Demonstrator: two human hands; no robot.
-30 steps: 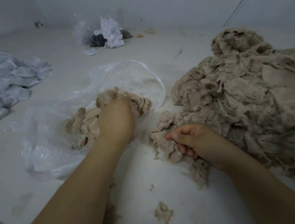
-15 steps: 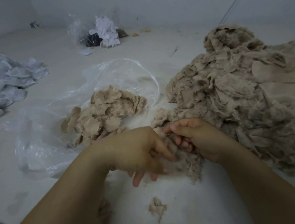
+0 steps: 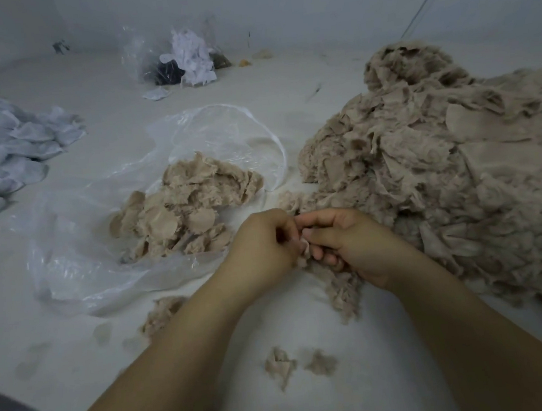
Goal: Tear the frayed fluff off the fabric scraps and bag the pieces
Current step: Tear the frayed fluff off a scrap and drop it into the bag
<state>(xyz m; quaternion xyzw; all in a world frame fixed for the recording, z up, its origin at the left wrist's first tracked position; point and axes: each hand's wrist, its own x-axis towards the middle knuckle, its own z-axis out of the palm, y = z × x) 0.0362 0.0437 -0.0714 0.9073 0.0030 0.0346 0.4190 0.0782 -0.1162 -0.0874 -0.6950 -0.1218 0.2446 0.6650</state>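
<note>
My left hand and my right hand meet at the middle of the white surface, both pinching one beige fabric scrap whose frayed fluff hangs down below my right palm. To the left lies a clear plastic bag with its mouth open, holding a heap of beige pieces. A large pile of beige scraps fills the right side, right next to my right hand.
Loose tufts of fluff lie near my forearms, another clump by the bag's edge. A pile of white fabric pieces sits far left. A second clear bag with white and dark scraps stands at the back by the wall.
My left hand left the beige pieces in the bag and came right to join my right hand on the scrap. Both hands now pinch it close together.
</note>
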